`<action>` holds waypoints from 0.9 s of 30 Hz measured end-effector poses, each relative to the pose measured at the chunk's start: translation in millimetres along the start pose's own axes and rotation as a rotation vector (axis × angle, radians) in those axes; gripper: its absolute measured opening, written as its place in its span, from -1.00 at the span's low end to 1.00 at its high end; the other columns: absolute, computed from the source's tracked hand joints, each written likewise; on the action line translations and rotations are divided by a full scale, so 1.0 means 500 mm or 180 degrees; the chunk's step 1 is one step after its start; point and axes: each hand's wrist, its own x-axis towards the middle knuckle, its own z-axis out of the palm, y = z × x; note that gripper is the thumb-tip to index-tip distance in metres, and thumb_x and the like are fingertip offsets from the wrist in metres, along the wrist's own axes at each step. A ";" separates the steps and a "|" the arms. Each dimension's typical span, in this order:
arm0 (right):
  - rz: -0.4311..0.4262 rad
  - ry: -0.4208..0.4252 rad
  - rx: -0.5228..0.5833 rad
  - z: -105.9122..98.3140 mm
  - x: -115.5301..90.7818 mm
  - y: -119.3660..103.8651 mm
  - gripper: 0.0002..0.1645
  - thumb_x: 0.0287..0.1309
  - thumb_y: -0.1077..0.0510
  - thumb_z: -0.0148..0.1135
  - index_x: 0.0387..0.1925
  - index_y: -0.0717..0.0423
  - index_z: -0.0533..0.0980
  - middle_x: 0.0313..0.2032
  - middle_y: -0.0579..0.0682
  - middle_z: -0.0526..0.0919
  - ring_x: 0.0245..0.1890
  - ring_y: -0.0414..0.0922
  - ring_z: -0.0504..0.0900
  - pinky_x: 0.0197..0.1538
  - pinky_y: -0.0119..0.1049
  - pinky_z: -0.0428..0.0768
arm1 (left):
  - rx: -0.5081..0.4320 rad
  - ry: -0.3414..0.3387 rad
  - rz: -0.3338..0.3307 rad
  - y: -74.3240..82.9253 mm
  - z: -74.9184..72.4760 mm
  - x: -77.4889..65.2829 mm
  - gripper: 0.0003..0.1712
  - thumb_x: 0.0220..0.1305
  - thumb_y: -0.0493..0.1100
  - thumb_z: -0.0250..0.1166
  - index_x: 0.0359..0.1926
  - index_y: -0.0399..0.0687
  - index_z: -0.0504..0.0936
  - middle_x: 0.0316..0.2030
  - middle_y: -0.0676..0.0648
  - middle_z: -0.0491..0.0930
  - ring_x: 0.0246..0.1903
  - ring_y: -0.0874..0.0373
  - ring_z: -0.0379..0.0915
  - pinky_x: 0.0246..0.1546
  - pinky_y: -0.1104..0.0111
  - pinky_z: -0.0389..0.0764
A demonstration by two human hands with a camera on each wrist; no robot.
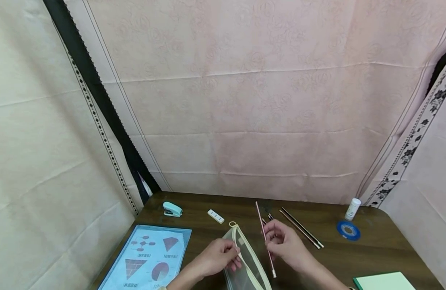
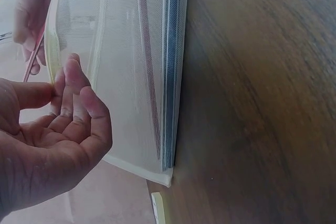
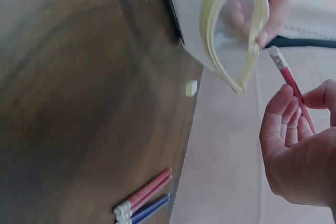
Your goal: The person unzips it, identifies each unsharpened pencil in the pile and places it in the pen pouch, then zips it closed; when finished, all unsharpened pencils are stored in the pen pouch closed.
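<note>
Fingers of a person's left hand point(image 1: 221, 255) pinch the rim of a gaping, yellow-edged translucent mesh pouch point(image 1: 250, 257) on a dark wooden counter point(image 1: 317, 217); those of the right hand point(image 1: 282, 243) pinch a slim red white-ended pencil point(image 3: 290, 78) outside it; a slender red length point(image 2: 148, 66) seems already packed, loose slim white-tipped pencils point(image 1: 303, 228) apparently yet to follow.

There are two hands point(image 1: 217, 255), one table point(image 1: 337, 257), one pouch point(image 1: 249, 253), one stapler point(image 1: 172, 209), one eraser point(image 1: 215, 216), one tube point(image 1: 352, 209), one tape roll point(image 1: 340, 230), one folder point(image 1: 148, 255) and one pad point(image 1: 386, 281). One pencil point(image 1: 259, 215) is held; other pencils point(image 1: 306, 232) are hard to count.
</note>
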 end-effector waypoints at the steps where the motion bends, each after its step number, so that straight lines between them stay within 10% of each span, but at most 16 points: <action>1: 0.0003 -0.0062 0.0011 0.008 -0.003 0.000 -0.65 -0.02 0.49 0.14 -0.14 0.23 0.41 -0.43 -0.06 0.54 -0.61 -0.27 0.52 -0.57 -0.09 0.62 | -0.0002 0.0001 -0.0003 0.000 0.000 0.000 -0.68 0.42 -0.09 0.10 -0.38 -0.20 0.62 -0.46 -0.14 0.72 -0.52 0.10 0.62 -0.50 0.26 0.61; 27: 0.0335 -0.0559 -0.0693 0.078 -0.025 0.030 -0.74 -0.12 0.35 0.25 -0.28 0.18 0.46 -0.53 -0.07 0.57 -0.72 -0.20 0.54 -0.68 -0.24 0.57 | 0.0023 0.0005 0.0019 -0.009 0.004 0.004 -0.67 0.43 -0.09 0.09 -0.37 -0.21 0.62 -0.46 -0.14 0.72 -0.52 0.09 0.62 -0.47 0.26 0.63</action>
